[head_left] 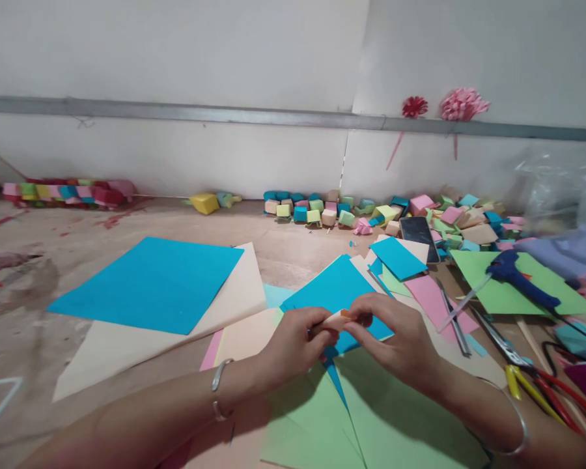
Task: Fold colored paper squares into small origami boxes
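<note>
My left hand pinches one end of a small folded piece of peach paper. At its other end, the fingertips of my right hand press on the paper, beside a small orange bit. Both hands are closed and close together, above the stacked paper. Under them lie blue paper sheets and large light green sheets. To the left, a large blue sheet rests on a cream sheet.
At right lie a blue glue gun on green paper, a utility knife, scissors and red-handled pliers. Small paper boxes line the wall, with a phone by a heap of them. Paper flowers hang above.
</note>
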Motion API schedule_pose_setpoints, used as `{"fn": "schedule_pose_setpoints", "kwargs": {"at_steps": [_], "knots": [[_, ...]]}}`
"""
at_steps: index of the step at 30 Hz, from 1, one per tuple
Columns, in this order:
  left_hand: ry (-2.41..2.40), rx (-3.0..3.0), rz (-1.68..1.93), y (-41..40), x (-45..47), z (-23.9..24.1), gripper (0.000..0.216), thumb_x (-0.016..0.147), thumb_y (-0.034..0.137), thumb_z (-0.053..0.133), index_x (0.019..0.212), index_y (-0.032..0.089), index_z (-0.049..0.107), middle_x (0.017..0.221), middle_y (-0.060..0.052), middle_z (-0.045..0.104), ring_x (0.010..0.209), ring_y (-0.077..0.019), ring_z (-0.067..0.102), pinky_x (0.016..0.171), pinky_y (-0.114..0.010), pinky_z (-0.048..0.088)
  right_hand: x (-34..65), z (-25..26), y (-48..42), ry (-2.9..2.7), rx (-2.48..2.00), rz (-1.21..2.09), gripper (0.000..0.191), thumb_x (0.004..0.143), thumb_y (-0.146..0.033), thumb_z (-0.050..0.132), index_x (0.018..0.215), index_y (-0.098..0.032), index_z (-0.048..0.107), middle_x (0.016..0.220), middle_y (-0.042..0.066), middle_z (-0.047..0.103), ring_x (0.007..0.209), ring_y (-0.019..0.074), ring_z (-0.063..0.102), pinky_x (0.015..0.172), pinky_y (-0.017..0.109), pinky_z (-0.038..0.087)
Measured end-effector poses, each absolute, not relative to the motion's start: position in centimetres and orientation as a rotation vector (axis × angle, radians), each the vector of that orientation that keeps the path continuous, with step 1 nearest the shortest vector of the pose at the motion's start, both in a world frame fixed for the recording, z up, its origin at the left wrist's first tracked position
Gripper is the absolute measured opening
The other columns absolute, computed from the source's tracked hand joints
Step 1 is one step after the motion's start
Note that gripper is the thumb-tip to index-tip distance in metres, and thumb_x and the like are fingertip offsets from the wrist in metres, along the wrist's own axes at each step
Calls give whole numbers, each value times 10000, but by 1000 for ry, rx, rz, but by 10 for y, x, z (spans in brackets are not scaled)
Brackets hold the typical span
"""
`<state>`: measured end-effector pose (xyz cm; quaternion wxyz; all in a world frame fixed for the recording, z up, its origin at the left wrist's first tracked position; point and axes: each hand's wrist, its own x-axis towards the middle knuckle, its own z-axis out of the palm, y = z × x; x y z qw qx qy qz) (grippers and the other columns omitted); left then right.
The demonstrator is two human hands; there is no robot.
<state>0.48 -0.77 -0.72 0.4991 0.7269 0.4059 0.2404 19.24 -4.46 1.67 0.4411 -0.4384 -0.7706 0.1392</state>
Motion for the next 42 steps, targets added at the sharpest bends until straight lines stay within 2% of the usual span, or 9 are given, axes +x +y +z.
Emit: {"fn": "schedule_pose_setpoints", "kwargs": {"at_steps": [3,9,14,22,26,29,33,39,42], "knots": [[959,1769,558,-9,5,-7,138,834,208,511,758,149,610,712,-3,626,545,-97,599,506,-190,490,194,16,-45,-1930,-1091,345,40,869,-158,599,850,-191,609,768,10,649,720,125,589,641,243,443],[888,1592,565,-9,6,-4,173,824,266,570,915,137,640,768,-30,654,610,-119,612,540,-219,518,195,16,-45,-1954,-1104,299,76,877,-125,575,863,-191,609,793,9,663,723,117,592,655,229,435],[948,1536,520,-7,7,-3,151,824,259,566,803,127,635,696,-16,650,529,-92,580,506,-202,487,193,16,-44,-1979,-1095,284,119,887,-101,532,839,-185,601,760,13,641,707,121,580,645,230,431],[982,1577,479,-8,6,-3,131,815,225,535,736,150,608,673,8,642,517,-92,584,483,-192,460,192,10,-44,-1973,-1128,316,49,884,-159,573,854,-184,602,766,14,651,689,123,575,623,234,428],[961,1548,443,-5,6,-4,142,804,267,578,728,148,587,659,3,637,498,-84,556,460,-186,440,193,9,-43,-1948,-1185,345,53,870,-147,576,898,-190,590,784,2,660,668,111,582,614,222,432],[955,1506,409,-3,6,-5,184,797,317,611,739,148,567,654,-4,632,526,-98,566,454,-191,446,194,10,-41,-1901,-1252,436,42,863,-160,572,839,-190,555,709,-20,614,616,100,561,564,209,415],[969,1506,366,-1,7,-3,204,812,345,596,770,148,570,660,-14,639,563,-113,585,451,-192,436,195,10,-39,-1862,-1301,486,118,858,-184,574,753,-194,519,652,-33,566,584,96,531,540,212,394],[1001,1557,417,-1,5,-3,135,759,268,624,736,158,551,664,-1,638,548,-105,561,468,-199,412,194,9,-38,-1864,-1287,542,92,872,-223,570,783,-196,566,689,-16,607,625,111,551,568,229,410],[999,1610,422,-1,3,-6,119,760,245,605,711,164,532,670,11,631,539,-96,539,473,-197,388,195,9,-38,-1777,-1274,686,97,871,-276,577,819,-194,583,697,-7,614,617,117,569,558,230,446]]}}
